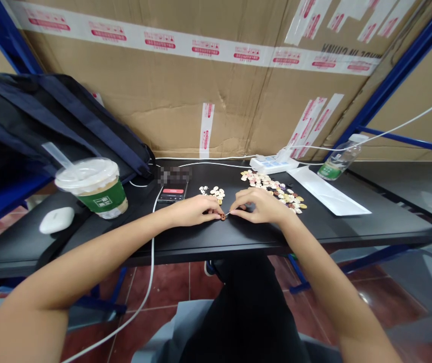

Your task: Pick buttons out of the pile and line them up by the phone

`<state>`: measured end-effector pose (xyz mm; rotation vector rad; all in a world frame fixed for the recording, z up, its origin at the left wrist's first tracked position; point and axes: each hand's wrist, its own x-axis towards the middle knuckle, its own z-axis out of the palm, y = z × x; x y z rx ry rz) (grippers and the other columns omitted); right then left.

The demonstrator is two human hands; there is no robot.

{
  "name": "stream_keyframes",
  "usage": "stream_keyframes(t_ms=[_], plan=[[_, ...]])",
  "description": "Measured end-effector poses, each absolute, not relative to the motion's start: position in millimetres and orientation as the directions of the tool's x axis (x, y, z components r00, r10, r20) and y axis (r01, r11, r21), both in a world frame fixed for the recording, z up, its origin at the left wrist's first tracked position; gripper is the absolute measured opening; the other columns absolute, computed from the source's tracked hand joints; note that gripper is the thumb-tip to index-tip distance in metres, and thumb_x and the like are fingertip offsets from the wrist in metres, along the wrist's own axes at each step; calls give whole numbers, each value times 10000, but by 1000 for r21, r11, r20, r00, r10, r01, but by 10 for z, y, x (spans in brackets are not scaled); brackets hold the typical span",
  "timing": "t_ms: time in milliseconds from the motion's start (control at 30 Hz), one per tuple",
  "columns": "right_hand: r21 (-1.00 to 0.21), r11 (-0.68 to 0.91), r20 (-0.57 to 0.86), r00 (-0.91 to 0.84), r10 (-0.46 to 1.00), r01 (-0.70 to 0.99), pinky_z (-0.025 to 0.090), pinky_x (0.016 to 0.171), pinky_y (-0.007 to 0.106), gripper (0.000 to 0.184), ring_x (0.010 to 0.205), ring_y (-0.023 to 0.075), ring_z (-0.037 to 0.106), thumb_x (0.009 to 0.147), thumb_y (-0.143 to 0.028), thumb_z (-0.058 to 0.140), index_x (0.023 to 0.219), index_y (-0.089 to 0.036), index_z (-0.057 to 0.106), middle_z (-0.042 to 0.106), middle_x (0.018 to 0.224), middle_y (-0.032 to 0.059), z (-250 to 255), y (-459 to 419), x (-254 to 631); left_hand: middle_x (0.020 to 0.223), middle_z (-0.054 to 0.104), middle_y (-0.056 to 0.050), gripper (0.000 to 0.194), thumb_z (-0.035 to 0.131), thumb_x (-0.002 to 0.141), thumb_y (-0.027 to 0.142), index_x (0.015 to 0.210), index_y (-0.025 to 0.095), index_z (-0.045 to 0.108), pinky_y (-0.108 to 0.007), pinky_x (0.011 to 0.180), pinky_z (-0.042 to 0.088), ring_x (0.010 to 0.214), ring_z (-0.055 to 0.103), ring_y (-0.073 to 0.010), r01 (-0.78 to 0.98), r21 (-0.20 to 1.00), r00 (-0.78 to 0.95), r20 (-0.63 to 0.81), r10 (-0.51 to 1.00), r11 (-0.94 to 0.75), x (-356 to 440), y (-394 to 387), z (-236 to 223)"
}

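Observation:
My left hand point(199, 209) pinches a small brown button point(222, 217) just above the black table. My right hand point(259, 205) is closed in a pinch on a thin pale strand point(228, 213) that reaches to the button; whether it is thread or a needle I cannot tell. Beyond my fingertips lies a small group of pale buttons point(218, 192), with a few white ones left of it. Behind my right hand spreads a larger pile of mixed buttons point(264, 180) in white, pink, yellow, brown and dark colours, partly hidden by the hand.
A phone point(173, 192) lies left of the buttons. Further left stand a lidded drink cup point(104, 194) with a straw, a white earbud case point(57, 220) and a backpack point(72, 116). At the right are a power strip point(272, 164), a white packet point(327, 191) and a bottle point(339, 160). White cables cross the table.

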<state>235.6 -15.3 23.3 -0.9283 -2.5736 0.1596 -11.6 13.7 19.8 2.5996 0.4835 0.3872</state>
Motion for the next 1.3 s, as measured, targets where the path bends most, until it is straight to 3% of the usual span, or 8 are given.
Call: stream_keyframes(t_ms=[200,400,567,667,767,933,1133,1300], plan=[[-204,720,373,-628,684,663,406,652,246,163,646,122,578,893,-285,603,910,-236,757,665,751,5,214,-154,2372,907,629,-42,130,573,870,185,948,164,675,-253,745,474,801,593,-145,308,393,880,229,416,-866,-137,144,192],[-95,492,453,-402,795,865,476,806,296,265,921,196,657,949,-225,490,1103,-214,706,702,1060,67,103,-33,2472,903,629,-45,109,565,804,140,893,165,623,-275,755,476,796,585,-158,373,349,853,236,466,-860,-150,150,198],[82,272,402,-282,871,959,479,716,313,255,880,228,671,909,-223,530,1071,-212,728,724,1041,82,21,52,2553,908,621,-40,101,550,798,148,878,175,607,-275,747,479,789,580,-156,363,356,853,244,460,-861,-147,145,187],[141,233,461,-272,845,962,468,695,314,242,856,232,668,902,-265,549,1037,-189,735,722,1020,110,44,32,2539,914,623,-38,88,564,801,158,879,178,601,-275,746,480,798,588,-159,376,352,846,248,473,-857,-147,135,180],[69,377,515,-356,780,924,469,744,313,241,859,215,656,926,-323,534,973,-187,726,715,972,94,114,-41,2450,916,625,-41,74,581,811,176,882,172,601,-273,739,478,798,591,-160,393,350,834,254,490,-850,-147,123,186],[-216,732,354,-646,676,647,469,693,261,242,736,147,611,887,-431,621,954,-213,703,664,826,28,178,-184,2240,869,612,-36,73,584,818,165,883,157,617,-263,708,472,774,573,-152,390,393,829,243,504,-832,-135,118,201],[-354,776,368,-685,629,522,478,691,258,135,728,136,595,882,-285,630,941,-198,715,662,839,33,109,-191,2155,786,632,-7,97,646,761,139,855,154,624,-239,644,465,692,576,-130,387,552,785,224,578,-739,-123,156,146],[-378,788,427,-664,614,485,495,699,268,172,727,138,597,890,-272,629,1016,-195,717,673,857,45,71,-147,2187,865,709,-45,115,651,793,171,899,131,631,-271,746,529,760,666,-139,302,808,733,142,665,-505,-110,201,76]])
